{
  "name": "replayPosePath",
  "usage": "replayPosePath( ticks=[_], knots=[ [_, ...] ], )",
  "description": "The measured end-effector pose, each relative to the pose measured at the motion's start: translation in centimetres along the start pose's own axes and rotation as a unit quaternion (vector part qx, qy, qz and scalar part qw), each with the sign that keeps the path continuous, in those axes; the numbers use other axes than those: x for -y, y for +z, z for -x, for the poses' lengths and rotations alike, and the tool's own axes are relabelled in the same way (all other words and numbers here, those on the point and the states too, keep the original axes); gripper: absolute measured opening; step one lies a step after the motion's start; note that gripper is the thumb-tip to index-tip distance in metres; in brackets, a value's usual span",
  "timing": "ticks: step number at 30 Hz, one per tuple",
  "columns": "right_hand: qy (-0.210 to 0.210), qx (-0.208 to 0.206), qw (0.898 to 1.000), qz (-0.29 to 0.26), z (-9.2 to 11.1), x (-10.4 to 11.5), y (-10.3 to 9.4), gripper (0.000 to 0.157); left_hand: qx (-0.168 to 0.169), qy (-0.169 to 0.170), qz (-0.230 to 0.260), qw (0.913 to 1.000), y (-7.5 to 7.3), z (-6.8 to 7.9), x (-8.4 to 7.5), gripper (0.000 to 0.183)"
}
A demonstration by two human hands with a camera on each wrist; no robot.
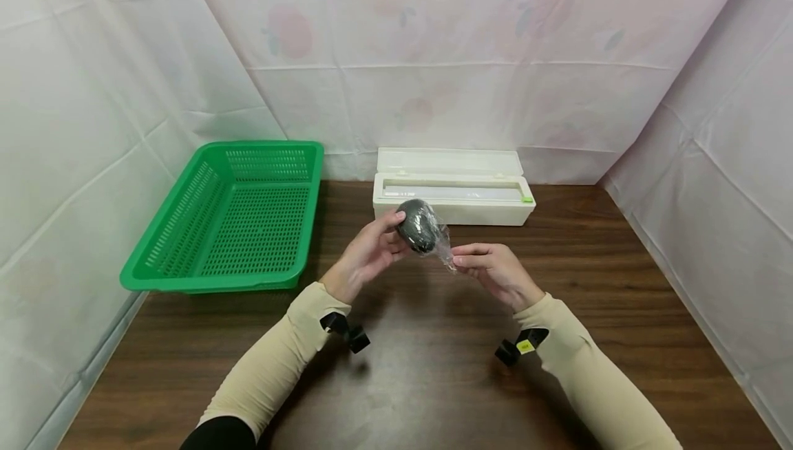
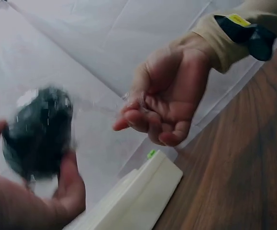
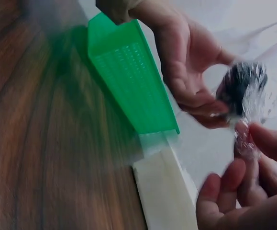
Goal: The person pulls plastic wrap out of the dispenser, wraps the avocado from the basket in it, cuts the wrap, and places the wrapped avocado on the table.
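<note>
A dark, oval avocado-like fruit (image 1: 418, 226) is wrapped in clear plastic film, held above the table in front of the white box. My left hand (image 1: 373, 249) grips it from the left, thumb on its upper side and fingers beneath. From the fruit's lower right trails a loose, gathered end of plastic film (image 1: 445, 252). My right hand (image 1: 494, 271) pinches that end between thumb and fingers, also seen in the right wrist view, where the crumpled film (image 3: 246, 141) sits at the fingertips. In the left wrist view the fruit (image 2: 38, 132) is blurred.
A green slotted basket (image 1: 303, 230) stands at the table's back left. Behind the hands is a long white box (image 1: 455, 212) with its lid raised, a roll inside and a green tab at its right end. Pale cloth (image 1: 434, 106) hangs around the brown wooden table (image 1: 421, 367).
</note>
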State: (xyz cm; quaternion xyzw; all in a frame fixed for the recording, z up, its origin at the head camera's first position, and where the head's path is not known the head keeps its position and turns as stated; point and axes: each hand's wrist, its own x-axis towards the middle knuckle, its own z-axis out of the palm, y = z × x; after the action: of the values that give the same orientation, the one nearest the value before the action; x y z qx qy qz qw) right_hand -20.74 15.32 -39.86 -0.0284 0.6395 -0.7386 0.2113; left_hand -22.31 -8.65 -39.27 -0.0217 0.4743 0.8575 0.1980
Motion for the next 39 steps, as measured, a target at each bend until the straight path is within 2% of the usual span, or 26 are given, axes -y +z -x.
replayPosePath(
  ticks=[4, 9, 11, 14, 17, 21, 24, 27, 30, 34, 37, 39],
  knots=[
    [-0.005, 0.024, 0.998, 0.060, -0.3, 0.3, -0.2, 0.019, 0.085, 0.019, -0.029, 0.9958, 0.0, 0.0, 0.5, 0.066],
    [-0.046, 0.024, 0.989, 0.141, -0.4, 1.1, 0.0, 0.008, 0.157, 0.025, -0.068, 0.9850, 0.1, 0.2, 0.5, 0.104],
    [-0.061, 0.017, 0.983, 0.171, -0.3, 1.4, 0.1, 0.008, 0.182, 0.024, -0.096, 0.9784, 0.1, 0.4, 0.4, 0.101],
    [-0.079, 0.008, 0.978, 0.195, -0.1, 1.5, 0.2, 0.010, 0.220, 0.027, -0.135, 0.9658, 0.0, 0.6, 0.2, 0.083],
    [-0.081, 0.000, 0.983, 0.167, 0.1, 1.6, 0.2, 0.005, 0.231, 0.029, -0.168, 0.9580, 0.1, 0.8, 0.0, 0.071],
    [-0.042, 0.002, 0.996, 0.081, 0.2, 1.8, 0.1, 0.024, 0.222, 0.035, -0.194, 0.9548, 0.3, 0.9, 0.1, 0.068],
    [-0.008, 0.010, 0.999, 0.036, 0.3, 2.1, -0.1, 0.027, 0.204, 0.041, -0.202, 0.9570, 0.3, 0.9, 0.2, 0.066],
    [0.000, 0.011, 1.000, 0.017, 0.4, 2.5, -0.2, 0.026, 0.179, 0.042, -0.210, 0.9603, 0.3, 0.9, 0.3, 0.065],
    [-0.006, 0.017, 1.000, 0.019, 0.5, 2.8, -0.3, 0.026, 0.145, 0.040, -0.229, 0.9617, 0.3, 0.8, 0.4, 0.065],
    [-0.024, 0.034, 0.998, 0.047, 0.8, 2.9, -0.3, 0.023, 0.090, 0.054, -0.273, 0.9564, 0.2, 0.6, 0.6, 0.058],
    [-0.043, 0.049, 0.994, 0.084, 1.0, 3.1, -0.2, 0.034, 0.057, 0.070, -0.305, 0.9480, 0.1, 0.4, 0.8, 0.052],
    [-0.050, 0.057, 0.990, 0.115, 1.0, 3.2, -0.1, 0.044, 0.048, 0.074, -0.316, 0.9447, 0.0, 0.2, 0.9, 0.051]
  ],
)
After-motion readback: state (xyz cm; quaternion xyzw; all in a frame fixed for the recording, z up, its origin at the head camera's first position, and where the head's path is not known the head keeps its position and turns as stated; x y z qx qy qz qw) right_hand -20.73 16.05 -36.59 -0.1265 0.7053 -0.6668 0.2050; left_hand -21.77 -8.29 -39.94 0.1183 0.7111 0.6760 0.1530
